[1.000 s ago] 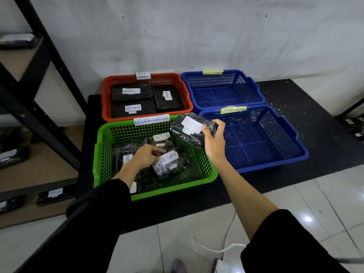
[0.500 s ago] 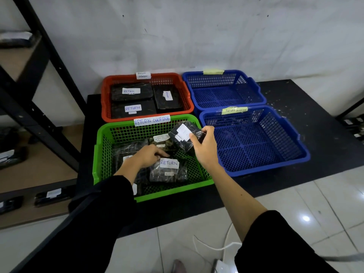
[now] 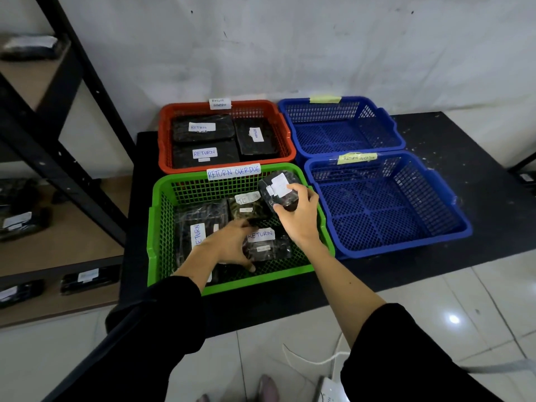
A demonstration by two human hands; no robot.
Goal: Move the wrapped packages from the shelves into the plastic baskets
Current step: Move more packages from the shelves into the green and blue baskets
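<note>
Right hand (image 3: 300, 216) now lower and further left than a second ago, its wrapped package (image 3: 279, 189) brought down from above the green basket's right rim to inside the green basket (image 3: 162, 227), near the back right corner. Left hand (image 3: 232, 245) now spread over the RETURN-labelled package (image 3: 268, 245), which lies flatter than before.

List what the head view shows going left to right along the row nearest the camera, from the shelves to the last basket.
Black shelf unit → green basket → left hand → right hand gripping a wrapped package → near blue basket.
</note>
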